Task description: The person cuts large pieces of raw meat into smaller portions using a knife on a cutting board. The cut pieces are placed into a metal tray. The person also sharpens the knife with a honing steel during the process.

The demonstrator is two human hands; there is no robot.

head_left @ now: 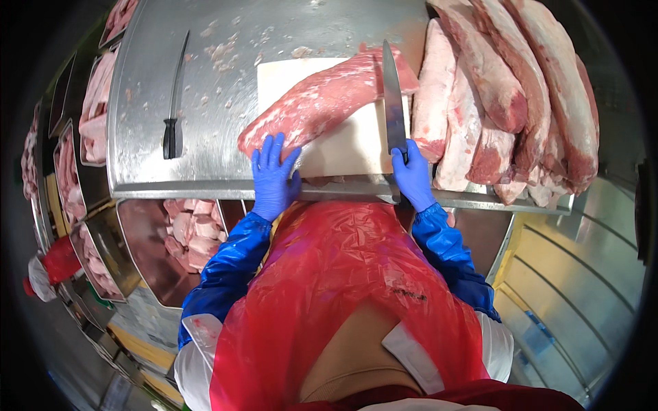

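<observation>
A long trimmed pink pork loin (322, 96) lies diagonally across a white cutting board (339, 151) on the steel table. My left hand (273, 175), in a blue glove, rests its spread fingertips on the loin's lower left end. My right hand (411, 171), also gloved, is closed round the handle of a large knife (393, 89), whose blade points away from me over the loin's right part and the board's right edge. A thin black-handled tool (169, 137), like a sharpening steel, lies on the table to the left.
Several untrimmed loins (521, 89) are piled on the table's right. Steel bins of meat pieces (195, 233) stand below the front edge and along the left (96, 109). At the far left, another person (51, 267) in red and white is partly visible. A grated platform (562, 294) is lower right.
</observation>
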